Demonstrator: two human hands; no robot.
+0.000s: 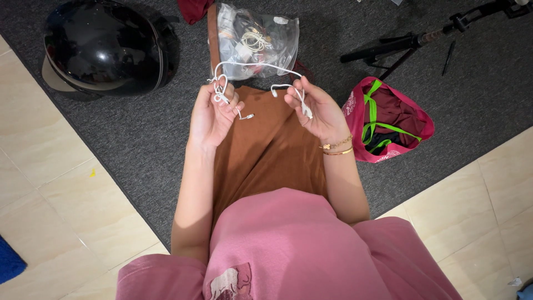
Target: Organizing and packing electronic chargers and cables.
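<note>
Earphone cable (252, 65) loops between both hands' fingers (222, 94).

One view only, from the person's head, looking steeply down the front of the body. The pink shirt (288, 250) fills the near bottom edge; both hands, left hand (211, 116) and right hand (319, 111), sit close at mid-frame. Farther up the frame lie the grey carpet (139, 144), helmet (105, 44) and tripod (422, 39); tiled floor (50, 189) flanks both sides
</note>
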